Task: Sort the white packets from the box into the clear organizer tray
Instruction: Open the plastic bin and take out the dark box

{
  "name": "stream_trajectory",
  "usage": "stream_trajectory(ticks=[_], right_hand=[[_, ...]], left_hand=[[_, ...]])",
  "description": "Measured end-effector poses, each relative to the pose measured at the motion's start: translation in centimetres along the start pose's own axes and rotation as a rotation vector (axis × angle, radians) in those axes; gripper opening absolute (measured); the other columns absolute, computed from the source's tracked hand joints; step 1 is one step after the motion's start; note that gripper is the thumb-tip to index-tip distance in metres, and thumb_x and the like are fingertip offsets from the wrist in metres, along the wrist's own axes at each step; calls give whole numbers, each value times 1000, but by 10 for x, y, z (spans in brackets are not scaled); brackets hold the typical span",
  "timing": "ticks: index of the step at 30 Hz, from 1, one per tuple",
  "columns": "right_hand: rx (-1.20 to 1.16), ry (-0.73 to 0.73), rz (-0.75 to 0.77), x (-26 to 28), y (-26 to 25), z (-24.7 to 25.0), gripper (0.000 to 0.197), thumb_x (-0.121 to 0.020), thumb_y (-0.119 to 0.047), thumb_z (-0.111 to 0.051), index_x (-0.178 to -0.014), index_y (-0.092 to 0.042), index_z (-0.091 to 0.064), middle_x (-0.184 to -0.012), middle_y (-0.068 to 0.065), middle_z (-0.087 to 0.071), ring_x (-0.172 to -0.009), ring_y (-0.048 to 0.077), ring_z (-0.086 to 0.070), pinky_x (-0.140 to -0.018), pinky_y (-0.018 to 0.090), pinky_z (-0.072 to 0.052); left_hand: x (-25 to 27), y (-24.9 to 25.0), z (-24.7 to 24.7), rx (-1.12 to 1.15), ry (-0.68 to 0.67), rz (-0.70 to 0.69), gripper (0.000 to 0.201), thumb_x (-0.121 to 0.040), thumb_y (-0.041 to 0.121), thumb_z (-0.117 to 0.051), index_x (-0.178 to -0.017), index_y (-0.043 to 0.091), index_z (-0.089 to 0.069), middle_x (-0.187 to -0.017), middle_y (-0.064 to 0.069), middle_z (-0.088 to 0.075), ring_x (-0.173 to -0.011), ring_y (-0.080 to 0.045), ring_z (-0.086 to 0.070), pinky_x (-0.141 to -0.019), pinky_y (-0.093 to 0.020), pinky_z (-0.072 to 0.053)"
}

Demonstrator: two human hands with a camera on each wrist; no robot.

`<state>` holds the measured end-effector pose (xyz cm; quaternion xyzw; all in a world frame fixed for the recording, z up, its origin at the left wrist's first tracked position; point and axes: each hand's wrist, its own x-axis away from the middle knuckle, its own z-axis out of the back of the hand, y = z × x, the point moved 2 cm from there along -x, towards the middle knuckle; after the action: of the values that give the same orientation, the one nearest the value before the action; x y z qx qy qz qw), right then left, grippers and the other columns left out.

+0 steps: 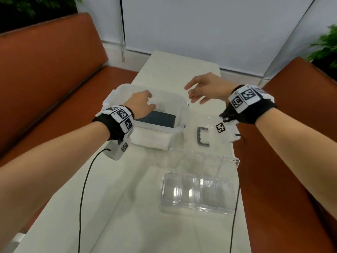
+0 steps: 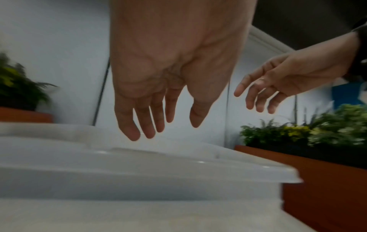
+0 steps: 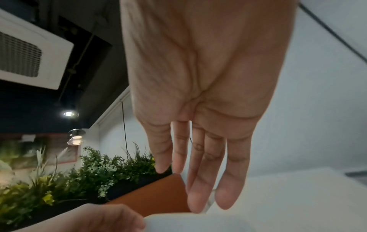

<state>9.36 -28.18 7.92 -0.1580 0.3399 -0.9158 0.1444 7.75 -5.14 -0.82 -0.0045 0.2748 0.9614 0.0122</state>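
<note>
A translucent white box (image 1: 175,132) stands open on the middle of the table, with a dark flat item (image 1: 156,118) inside; white material (image 1: 151,140) shows through its near wall, and I cannot tell whether it is packets. My left hand (image 1: 144,103) hangs over the box's far left part, fingers loose, holding nothing (image 2: 164,131). Beyond the box's right corner my right hand (image 1: 198,92) hovers with fingers spread and empty (image 3: 194,188). The clear organizer tray (image 1: 197,207) lies nearer me, its hinged lid (image 1: 200,159) open.
The box's lid with a grey handle (image 1: 203,136) lies right of the box. The white table (image 1: 109,198) is narrow, with orange benches on the left (image 1: 45,79) and right (image 1: 291,152). Black cables (image 1: 82,198) run from both wrists.
</note>
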Motion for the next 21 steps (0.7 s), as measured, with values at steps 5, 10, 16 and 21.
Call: stream_trajectory(ticks=[5,10,16,21], right_hand=[[33,-200,-216,-50,-14,-66,33,-92,-18,-62,-120,-1,-57,-99,15,-69,-90,28,-69,-82,39,-58],[287,-239,-366,-71,-3,-89,33,-91,-27,-63,-104,2,-55,-102,21,-71,-89,31,-67,-90,42,-54],[452,-297,-457,-87,-9,-101,33,-93,-28,-61,-105,-3,-43,-120,24,-63,-87,33,-61,-99,43,-47],[446,-397,-557,-95,-1,-116,25,-95,-27,-57,-100,-4,-49,-83,18,-72,-73,29,-65,-87,37,-52]], left_hand=[[8,-52,30,-253,61,216,57,-92,29,-60,-140,8,-38,-137,-19,-40,-123,-39,-42,-99,-50,-41],[16,-79,22,-63,26,321,57,-96,12,-51,-145,-1,-26,-144,-21,-32,-125,-38,-43,-104,-45,-40],[17,-92,13,102,69,296,65,-97,0,-42,-152,-1,-7,-155,-19,-16,-133,-35,-38,-110,-37,-33],[16,-97,9,205,76,290,68,-97,-1,-45,-152,1,-5,-155,-16,-15,-134,-34,-37,-110,-36,-32]])
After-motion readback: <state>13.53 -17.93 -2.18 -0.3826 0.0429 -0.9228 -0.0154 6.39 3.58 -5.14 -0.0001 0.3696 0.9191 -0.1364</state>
